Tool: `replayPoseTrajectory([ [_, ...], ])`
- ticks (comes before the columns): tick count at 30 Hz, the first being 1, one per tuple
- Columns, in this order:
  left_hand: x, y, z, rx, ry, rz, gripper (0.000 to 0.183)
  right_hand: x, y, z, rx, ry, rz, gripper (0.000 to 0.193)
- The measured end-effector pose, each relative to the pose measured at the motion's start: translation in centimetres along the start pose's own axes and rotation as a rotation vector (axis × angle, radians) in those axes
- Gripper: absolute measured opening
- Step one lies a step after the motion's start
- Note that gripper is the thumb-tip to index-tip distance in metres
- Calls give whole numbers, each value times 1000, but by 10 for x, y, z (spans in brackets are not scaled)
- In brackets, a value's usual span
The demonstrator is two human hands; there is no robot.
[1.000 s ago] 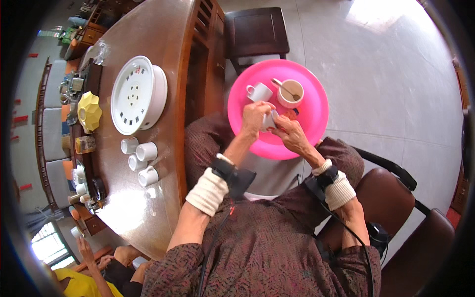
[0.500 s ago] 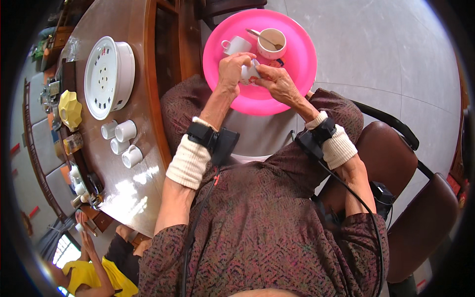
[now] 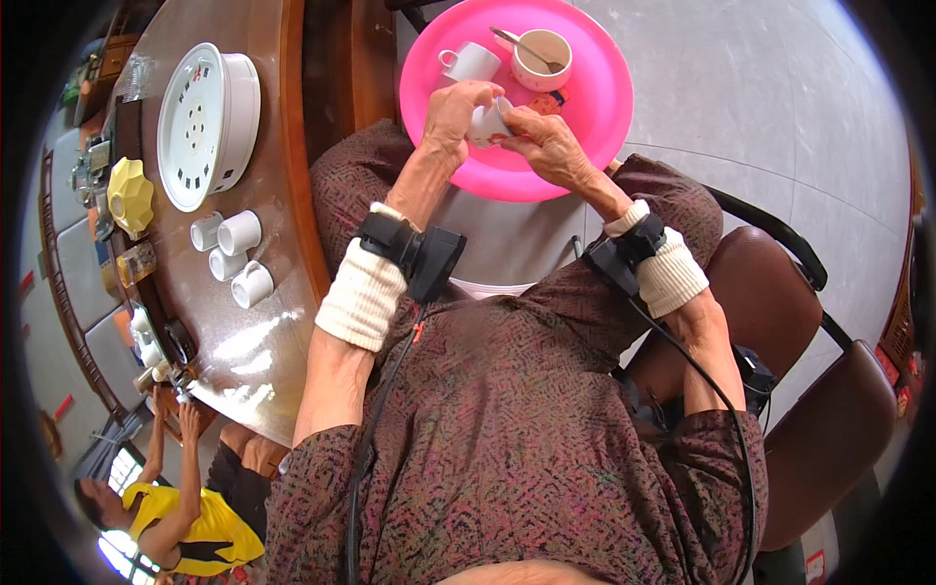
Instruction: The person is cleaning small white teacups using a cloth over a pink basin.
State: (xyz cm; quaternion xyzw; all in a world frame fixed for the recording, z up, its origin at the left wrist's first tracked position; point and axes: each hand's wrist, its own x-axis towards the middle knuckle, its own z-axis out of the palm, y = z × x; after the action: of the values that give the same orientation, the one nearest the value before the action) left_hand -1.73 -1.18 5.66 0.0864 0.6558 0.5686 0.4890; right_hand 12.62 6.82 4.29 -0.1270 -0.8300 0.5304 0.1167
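A small white cup with a red pattern (image 3: 489,127) is held between both hands above a round pink plastic surface (image 3: 429,161). My left hand (image 3: 456,115) has its fingers bent around the cup's left side and rim. My right hand (image 3: 552,144) grips it from the right, thumb and fingers closed at its edge. Just beyond, another white cup (image 3: 474,62) rests on its side. To its right stands a larger white mug (image 3: 539,78) with a metal spoon (image 3: 538,53) in it. A small orange-red thing (image 3: 551,102) lies beside the mug.
On the wooden table (image 3: 234,336) at left are a round white tea tray (image 3: 203,127), several white cups (image 3: 252,284) and a yellow faceted object (image 3: 131,198). Brown chairs (image 3: 760,312) stand at right. Another person in yellow (image 3: 200,531) is at lower left.
The whole view has shifted slightly. Both my hands still hold the cup, which sits a little differently between the fingers. The other person's arms now reach toward the table.
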Motion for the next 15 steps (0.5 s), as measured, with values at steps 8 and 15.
replayPoseTrajectory([
  [8,-4,7,5,24,-24,-20,29,-1,1,2,255,68,63,21],
  [15,-2,5,-1,-28,-80,-210,32,1,7,-2,5,186,-92,23],
])
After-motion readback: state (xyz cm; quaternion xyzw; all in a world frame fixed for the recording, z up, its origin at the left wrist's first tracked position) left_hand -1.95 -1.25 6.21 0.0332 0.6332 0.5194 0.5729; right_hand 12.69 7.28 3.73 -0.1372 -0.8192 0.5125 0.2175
